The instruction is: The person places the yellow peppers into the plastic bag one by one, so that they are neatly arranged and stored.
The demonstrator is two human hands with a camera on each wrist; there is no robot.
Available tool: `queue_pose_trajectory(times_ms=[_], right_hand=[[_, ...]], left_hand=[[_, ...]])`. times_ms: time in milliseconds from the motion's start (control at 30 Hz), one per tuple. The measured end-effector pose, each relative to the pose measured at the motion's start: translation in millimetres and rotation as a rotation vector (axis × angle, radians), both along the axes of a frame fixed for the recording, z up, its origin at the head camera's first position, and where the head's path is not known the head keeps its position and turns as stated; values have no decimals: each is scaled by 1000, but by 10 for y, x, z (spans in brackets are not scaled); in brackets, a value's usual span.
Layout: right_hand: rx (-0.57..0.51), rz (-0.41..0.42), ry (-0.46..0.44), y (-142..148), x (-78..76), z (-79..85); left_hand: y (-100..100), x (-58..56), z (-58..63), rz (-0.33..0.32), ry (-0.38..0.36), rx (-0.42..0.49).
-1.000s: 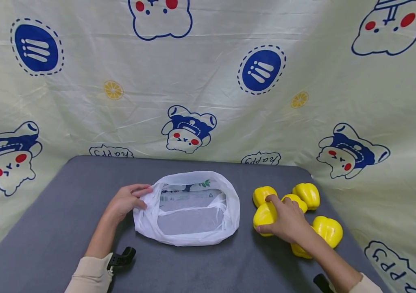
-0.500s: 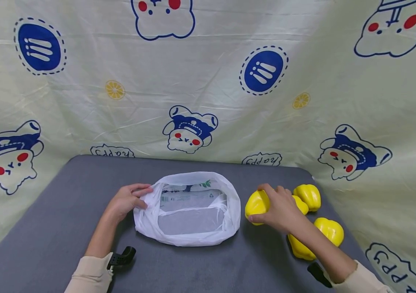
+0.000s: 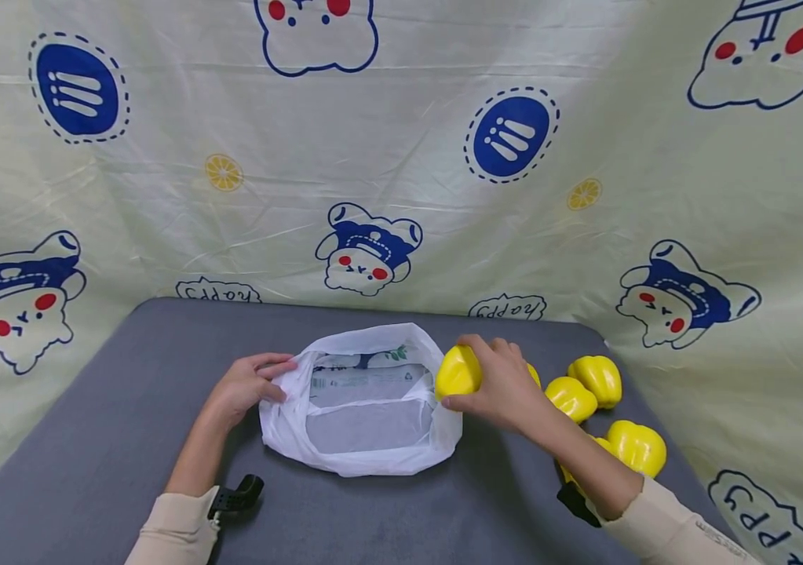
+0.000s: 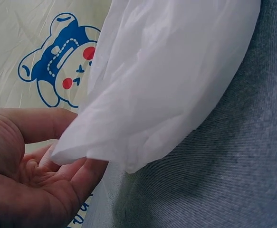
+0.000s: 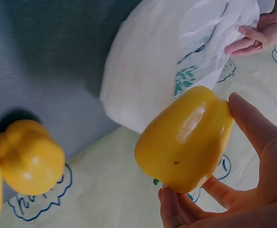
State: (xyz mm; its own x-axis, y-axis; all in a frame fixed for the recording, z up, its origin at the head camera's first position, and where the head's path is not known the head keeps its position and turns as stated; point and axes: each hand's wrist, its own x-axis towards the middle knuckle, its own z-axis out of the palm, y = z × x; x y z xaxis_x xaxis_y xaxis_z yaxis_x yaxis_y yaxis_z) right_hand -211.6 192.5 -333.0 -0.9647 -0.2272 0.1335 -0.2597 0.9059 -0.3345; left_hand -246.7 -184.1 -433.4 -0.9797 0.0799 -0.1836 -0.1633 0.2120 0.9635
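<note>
A white plastic bag (image 3: 373, 463) stands on the table with its mouth spread wide, facing up. My left hand (image 3: 249, 388) holds the bag's left edge; in the left wrist view a corner of the plastic (image 4: 128, 128) lies between thumb and fingers. My right hand (image 3: 503, 384) grips a yellow bell pepper (image 3: 459, 372) between thumb and fingertips, raised at the right rim of the bag. The right wrist view shows this pepper (image 5: 188, 137) whole and glossy, with a bit of green stem by the fingers. Inside the bag, only printed white plastic shows.
More yellow bell peppers (image 3: 595, 380) lie in a loose group at the right of the grey table (image 3: 373, 518), some partly hidden by the right hand and forearm. Behind the table hangs a pale printed curtain (image 3: 401, 157).
My right hand has lifted the bell pepper out of the group and carried it left to the bag's rim. The left hand stays in place, and the bag's far right rim stands slightly higher.
</note>
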Motion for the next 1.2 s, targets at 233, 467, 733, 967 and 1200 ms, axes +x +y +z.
queue_pose_trajectory(times_ms=[233, 467, 733, 967, 1200], right_hand=[[-19, 42, 5, -197, -48, 41], [-34, 65, -20, -371, -93, 41], [-59, 98, -64, -542, -150, -21], [-106, 137, -95, -706, -194, -129], [-120, 176, -86, -852, -238, -222]], left_hand=[[-5, -8, -18, 4, 8, 4], [-7, -10, -21, 4, 7, 0], [-9, -17, -21, 7, -9, -8], [-6, -9, -31, 0, 7, -9], [-6, -16, -33, -3, 24, -13]])
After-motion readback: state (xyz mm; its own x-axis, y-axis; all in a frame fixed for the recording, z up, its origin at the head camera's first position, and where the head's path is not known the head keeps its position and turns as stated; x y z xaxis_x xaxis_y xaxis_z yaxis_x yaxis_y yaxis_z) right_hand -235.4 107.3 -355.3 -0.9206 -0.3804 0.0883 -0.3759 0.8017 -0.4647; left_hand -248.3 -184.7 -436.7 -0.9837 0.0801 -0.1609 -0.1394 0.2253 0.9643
